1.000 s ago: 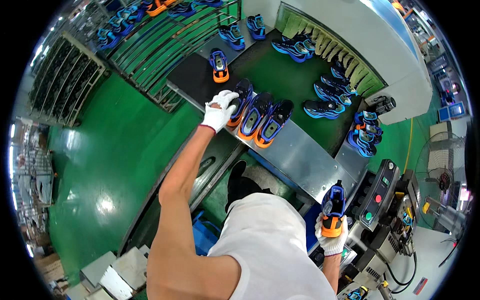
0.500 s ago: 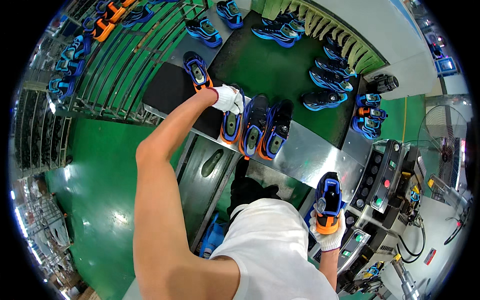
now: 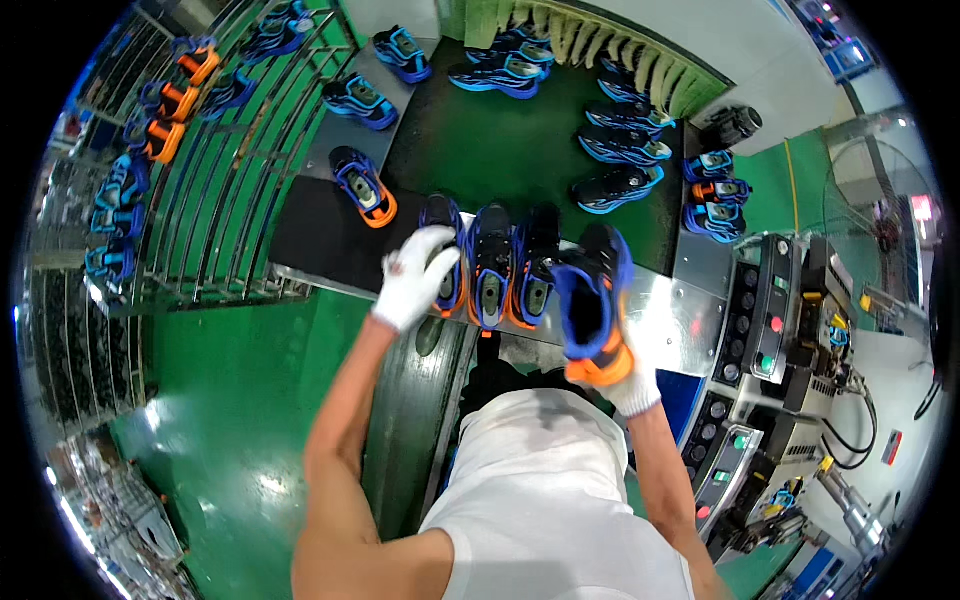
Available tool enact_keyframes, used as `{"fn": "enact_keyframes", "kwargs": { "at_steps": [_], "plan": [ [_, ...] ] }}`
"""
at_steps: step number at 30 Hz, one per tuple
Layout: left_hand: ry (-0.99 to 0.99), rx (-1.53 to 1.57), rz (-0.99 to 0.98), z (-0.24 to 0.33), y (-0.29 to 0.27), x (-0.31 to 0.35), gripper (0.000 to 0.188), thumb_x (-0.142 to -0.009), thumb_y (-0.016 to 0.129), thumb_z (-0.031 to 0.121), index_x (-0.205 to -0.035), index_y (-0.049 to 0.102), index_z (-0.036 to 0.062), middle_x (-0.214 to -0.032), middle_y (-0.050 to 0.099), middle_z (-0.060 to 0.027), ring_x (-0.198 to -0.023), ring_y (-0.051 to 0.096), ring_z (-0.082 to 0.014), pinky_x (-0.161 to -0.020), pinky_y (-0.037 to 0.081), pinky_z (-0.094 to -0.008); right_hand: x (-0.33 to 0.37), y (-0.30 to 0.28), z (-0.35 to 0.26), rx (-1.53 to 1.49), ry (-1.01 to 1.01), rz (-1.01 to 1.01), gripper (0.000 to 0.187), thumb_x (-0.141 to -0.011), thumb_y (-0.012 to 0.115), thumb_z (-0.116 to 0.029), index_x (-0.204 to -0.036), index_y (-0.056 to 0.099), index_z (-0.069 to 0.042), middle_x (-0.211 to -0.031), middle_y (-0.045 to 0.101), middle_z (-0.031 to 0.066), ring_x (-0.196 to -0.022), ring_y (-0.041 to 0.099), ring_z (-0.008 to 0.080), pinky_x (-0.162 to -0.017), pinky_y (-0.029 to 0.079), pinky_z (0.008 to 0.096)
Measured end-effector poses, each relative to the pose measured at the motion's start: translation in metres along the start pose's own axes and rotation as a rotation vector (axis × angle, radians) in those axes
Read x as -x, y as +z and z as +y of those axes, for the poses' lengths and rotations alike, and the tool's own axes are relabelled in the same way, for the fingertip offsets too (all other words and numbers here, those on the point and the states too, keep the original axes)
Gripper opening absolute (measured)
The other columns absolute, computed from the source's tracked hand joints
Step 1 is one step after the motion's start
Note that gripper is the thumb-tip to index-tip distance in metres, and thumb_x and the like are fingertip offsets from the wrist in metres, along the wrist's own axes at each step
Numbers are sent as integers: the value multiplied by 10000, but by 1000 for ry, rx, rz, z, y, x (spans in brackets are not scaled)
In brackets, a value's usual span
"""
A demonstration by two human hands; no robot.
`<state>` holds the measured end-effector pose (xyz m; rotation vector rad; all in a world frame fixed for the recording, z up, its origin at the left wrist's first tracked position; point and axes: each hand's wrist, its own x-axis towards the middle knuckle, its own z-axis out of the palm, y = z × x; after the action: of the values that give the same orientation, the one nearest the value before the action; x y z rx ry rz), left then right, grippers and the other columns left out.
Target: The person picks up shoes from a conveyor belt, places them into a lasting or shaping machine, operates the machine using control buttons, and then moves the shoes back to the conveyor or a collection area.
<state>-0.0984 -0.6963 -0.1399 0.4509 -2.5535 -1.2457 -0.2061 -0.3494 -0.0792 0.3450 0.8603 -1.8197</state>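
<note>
My right hand (image 3: 637,385), in a white knit glove, is closed round the heel of a dark blue shoe (image 3: 612,290) with an orange heel, raised toe-up over the bench. Its opening looks dark inside. To its left, three similar shoes stand side by side at the bench edge, with grey-green fillings showing in their openings: the middle shoe (image 3: 490,265), the right shoe (image 3: 535,265) and the left shoe (image 3: 452,285). My gloved left hand (image 3: 412,275) is beside the left shoe, thumb and fingers apart, partly over it; whether it touches is unclear.
Another orange-heeled shoe (image 3: 363,187) sits on the bench's black mat (image 3: 310,225). A green conveyor belt (image 3: 480,150) carries blue shoes beyond. Control panels (image 3: 765,310) stand at right. A metal rack (image 3: 265,170) is at left. A grey-green piece (image 3: 428,337) lies below the bench.
My right hand has brought its shoe up and left, beside the row. My left hand has drawn back from the left shoe's opening toward me, its fingers spreading. The view has shifted slightly.
</note>
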Motion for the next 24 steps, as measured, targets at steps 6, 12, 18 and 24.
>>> {"fn": "enact_keyframes", "kwargs": {
  "at_steps": [6,12,18,24],
  "plan": [
    [-234,1097,203,96,43,105,603,-875,690,-57,-1438,500,44,-1421,533,-103,-1336,500,-195,-1059,457,-337,-84,59,28,159,179,-77,497,-1014,624,-396,-1378,540,-67,-1261,672,135,-1073,708,282,-894,608,465],
    [-847,815,520,104,-8,162,132,-931,715,102,-1032,673,29,-854,637,27,-744,538,-39,-653,441,-239,-126,86,82,1147,-19,-200,910,-928,733,-463,-1548,341,76,-1486,523,259,-1415,485,313,-1168,382,372],
    [-973,140,917,80,-12,257,237,-880,790,152,-985,662,-19,-881,628,-35,-803,545,-142,-763,483,-329,-229,93,141,1662,-451,282,1092,-749,852,-405,-1542,281,82,-1514,420,310,-1396,452,436,-1169,389,428],
    [-1130,-27,1045,90,-12,295,261,-883,763,189,-936,666,-47,-841,644,-85,-749,564,-179,-735,488,-354,-280,80,158,1601,-495,502,816,-750,778,-328,-1392,477,76,-1188,669,300,-1058,690,413,-956,548,427]
  ]
}}
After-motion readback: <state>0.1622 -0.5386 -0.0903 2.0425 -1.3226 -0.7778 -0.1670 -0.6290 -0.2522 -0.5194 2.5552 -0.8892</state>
